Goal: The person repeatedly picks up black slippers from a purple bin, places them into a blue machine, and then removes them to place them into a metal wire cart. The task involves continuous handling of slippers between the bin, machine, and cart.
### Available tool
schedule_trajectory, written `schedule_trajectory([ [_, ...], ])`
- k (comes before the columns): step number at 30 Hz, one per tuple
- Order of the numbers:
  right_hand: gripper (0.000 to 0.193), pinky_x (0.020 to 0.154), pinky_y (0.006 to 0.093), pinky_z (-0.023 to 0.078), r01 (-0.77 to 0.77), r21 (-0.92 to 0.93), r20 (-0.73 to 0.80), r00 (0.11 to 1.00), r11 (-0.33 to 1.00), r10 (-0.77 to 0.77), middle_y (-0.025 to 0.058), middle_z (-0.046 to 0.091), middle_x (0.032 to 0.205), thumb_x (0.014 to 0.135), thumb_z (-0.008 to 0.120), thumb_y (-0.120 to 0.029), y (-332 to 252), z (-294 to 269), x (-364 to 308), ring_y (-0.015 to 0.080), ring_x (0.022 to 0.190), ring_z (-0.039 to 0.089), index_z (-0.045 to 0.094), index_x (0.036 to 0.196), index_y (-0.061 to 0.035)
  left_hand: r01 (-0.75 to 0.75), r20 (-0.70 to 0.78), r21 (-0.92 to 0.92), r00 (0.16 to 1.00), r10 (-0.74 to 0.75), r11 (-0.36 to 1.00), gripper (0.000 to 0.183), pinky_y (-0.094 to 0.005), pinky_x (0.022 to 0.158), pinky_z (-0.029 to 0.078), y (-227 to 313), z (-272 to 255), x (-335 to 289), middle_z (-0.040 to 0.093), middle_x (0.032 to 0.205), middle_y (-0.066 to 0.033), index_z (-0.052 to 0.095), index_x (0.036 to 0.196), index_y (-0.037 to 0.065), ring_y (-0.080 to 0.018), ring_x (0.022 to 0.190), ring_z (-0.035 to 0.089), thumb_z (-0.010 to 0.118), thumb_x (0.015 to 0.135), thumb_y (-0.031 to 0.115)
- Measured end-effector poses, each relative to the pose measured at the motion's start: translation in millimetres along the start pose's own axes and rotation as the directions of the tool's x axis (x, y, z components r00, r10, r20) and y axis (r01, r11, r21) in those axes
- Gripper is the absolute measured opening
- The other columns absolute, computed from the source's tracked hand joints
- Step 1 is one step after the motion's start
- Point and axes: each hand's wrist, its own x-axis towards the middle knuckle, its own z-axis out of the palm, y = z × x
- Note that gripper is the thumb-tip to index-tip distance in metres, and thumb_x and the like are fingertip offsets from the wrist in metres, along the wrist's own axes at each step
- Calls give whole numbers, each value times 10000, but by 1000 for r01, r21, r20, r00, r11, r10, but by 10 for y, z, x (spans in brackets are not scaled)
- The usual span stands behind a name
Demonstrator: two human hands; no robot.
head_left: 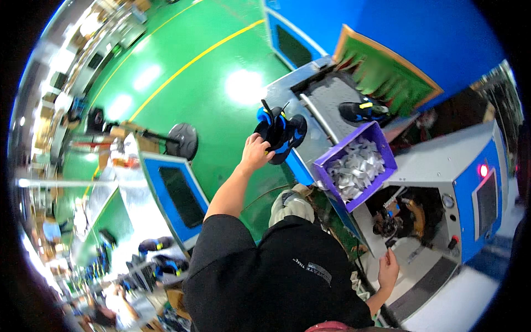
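Note:
My left hand (256, 151) is closed on a pair of black-and-blue shoes (287, 135) with yellow-green pull tabs. It grips them at their near left side, over the left edge of the metal conveyor table. My right hand (388, 269) is at the front of a grey-and-blue machine (423, 166), below its dark opening. Its thumb and finger are pinched together beside a small dark piece; what lies between them is too small to make out. Inside the opening show a dark mechanism (388, 224) and a tan curved part (417, 217).
A purple bin (391, 157) of crumpled white pieces stands between conveyor and machine. Another black shoe (357, 112) lies on the conveyor before a green fringed curtain (381, 69). At left are a blue-and-white cabinet (176, 193), more shoes (160, 263) and a round black stool (182, 141).

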Motion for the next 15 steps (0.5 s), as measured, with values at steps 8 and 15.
schedule_trajectory([
  [8,522,988,392,512,123,-90,116,987,988,-112,210,679,1291,943,645,-115,249,43,309,308,1153,672,561,1444,5,474,-115,152,880,-460,868,366,-491,1063,458,-920,-1403,-2872,719,1033,-164,764,921,34,-382,1187,586,824,692,314],
  [15,463,1067,407,464,390,-319,109,920,864,-375,187,647,1363,965,649,-127,-817,-398,571,332,1260,607,601,1411,-12,950,-679,-70,-269,-683,-304,504,-478,1038,478,-1611,-2406,-4148,656,1281,-180,694,1191,58,-341,1267,568,657,916,479],
])
